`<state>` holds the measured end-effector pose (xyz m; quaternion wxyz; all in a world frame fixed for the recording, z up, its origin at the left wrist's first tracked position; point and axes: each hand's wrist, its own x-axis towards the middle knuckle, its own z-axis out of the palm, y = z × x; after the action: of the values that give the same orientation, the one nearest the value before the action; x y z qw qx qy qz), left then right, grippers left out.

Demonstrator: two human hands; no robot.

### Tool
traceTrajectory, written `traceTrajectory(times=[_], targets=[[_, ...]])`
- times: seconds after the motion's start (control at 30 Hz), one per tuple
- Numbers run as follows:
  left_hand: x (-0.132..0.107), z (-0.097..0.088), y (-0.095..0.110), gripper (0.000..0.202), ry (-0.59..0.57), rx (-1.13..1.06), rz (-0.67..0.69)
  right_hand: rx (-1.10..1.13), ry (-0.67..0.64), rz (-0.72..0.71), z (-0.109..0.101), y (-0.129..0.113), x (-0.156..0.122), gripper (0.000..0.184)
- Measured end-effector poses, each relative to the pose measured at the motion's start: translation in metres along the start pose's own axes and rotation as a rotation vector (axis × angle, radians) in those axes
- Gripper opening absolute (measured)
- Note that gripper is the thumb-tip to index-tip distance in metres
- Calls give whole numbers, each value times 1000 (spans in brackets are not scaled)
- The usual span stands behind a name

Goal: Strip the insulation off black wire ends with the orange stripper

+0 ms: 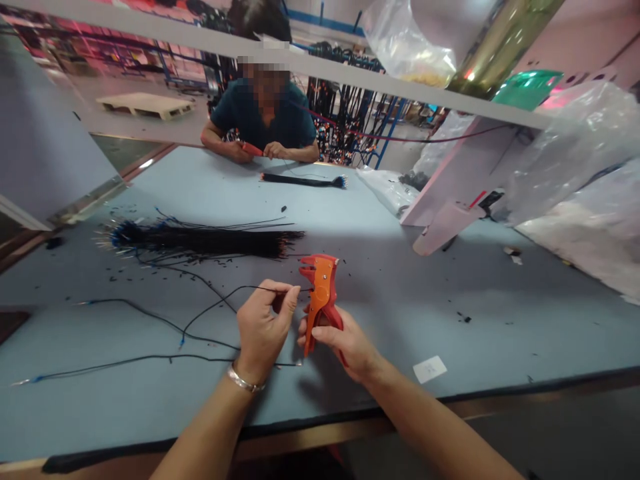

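Observation:
My right hand (345, 343) grips the handles of an orange and red wire stripper (320, 293), held upright over the blue table (150, 400). My left hand (263, 327) pinches a thin black wire (215, 307) and holds its end at the stripper's jaws. The wire trails left across the table. Behind it lies a thick bundle of black wires (200, 240) with blue tips on the left.
Two more loose black wires (125, 363) lie at the near left. A white card (430, 369) rests by the front edge. Across the table a person (260, 113) holds a red tool beside another wire bundle (303, 180). Plastic bags (575, 200) fill the right side.

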<state>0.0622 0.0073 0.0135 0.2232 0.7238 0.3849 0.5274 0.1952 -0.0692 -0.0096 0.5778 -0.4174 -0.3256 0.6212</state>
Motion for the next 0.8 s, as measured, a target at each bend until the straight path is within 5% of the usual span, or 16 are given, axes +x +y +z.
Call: traceTrajectory(times=[0.23,0.43,0.63,0.8], targets=[[-5,6,2,10,-31,-26,20,-224,-9,-92,2,-2,0,32],[-5,4,2,9,-92,-112,38,-859,158,-336,8,-16,-4,27],[0,0,1,16,-192,-250,-132,-1220,226,-556,2,-18,-2,42],[5,-2,4,20,-222,-269,-215,-1312,237,-599,-2,-18,-2,45]])
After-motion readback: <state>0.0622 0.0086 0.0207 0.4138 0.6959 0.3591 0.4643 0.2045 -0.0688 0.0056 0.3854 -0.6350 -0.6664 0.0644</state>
